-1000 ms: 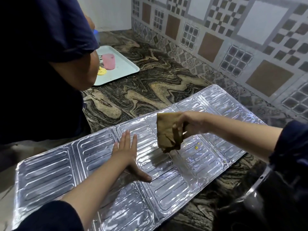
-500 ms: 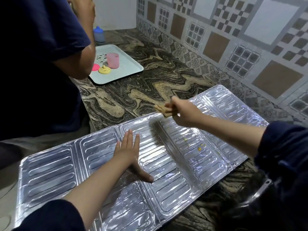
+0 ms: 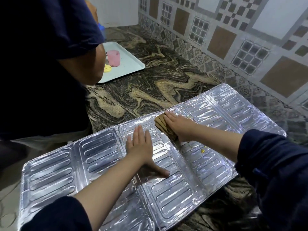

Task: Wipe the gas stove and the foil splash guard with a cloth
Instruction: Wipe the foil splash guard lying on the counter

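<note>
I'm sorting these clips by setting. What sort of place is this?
Most likely a home kitchen: a marbled stone counter against a patterned tile wall, with a foil splash guard laid flat on it and being wiped with a brown cloth.

Marbled counter (image 3: 155,72) — foil splash guard (image 3: 103,152), pale tray (image 3: 128,64).

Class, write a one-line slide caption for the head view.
Left hand steadies the foil splash guard while the right hand presses a brown cloth along its far edge.

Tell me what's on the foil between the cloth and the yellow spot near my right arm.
Nothing in the head view but bare ribbed foil splash guard between the cloth and the yellow spot; a few tiny specks may sit near the spot.
</note>
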Motion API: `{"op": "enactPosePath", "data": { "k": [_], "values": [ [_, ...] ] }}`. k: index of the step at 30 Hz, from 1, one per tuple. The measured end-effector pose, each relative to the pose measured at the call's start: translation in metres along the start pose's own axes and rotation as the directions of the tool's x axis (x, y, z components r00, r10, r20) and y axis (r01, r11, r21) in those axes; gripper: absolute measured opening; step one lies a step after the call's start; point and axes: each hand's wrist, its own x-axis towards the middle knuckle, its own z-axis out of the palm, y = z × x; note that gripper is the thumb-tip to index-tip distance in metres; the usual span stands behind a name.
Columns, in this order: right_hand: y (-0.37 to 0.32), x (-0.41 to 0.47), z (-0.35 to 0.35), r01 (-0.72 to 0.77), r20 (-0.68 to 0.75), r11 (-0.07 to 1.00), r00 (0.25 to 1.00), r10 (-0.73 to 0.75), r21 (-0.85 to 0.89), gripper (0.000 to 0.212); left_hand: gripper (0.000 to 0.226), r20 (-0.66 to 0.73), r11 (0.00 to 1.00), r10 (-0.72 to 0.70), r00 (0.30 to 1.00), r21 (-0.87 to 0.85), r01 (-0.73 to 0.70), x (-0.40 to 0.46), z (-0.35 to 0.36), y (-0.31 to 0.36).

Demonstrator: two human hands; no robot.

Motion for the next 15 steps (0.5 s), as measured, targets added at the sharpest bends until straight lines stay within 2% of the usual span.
{"op": "enactPosePath", "data": {
  "k": [3,10,15],
  "values": [
    [0.000,0.000,-0.004,0.013,0.022,1.000,1.000,-0.013,0.009,0.099,0.167,-0.006,0.997,0.070,0.998,-0.029,-0.070,0.008,0.006,0.001],
    [-0.003,-0.025,-0.008,0.043,0.120,0.999,0.992,-0.039,-0.032,0.096,0.167,-0.020,0.999,0.047,0.999,0.003,-0.047,0.012,0.009,0.001],
    [-0.008,-0.080,-0.008,0.078,0.327,0.997,0.943,-0.064,-0.028,0.094,0.169,-0.013,0.999,0.041,0.999,0.015,-0.040,0.012,0.008,0.001]
  ]
}}
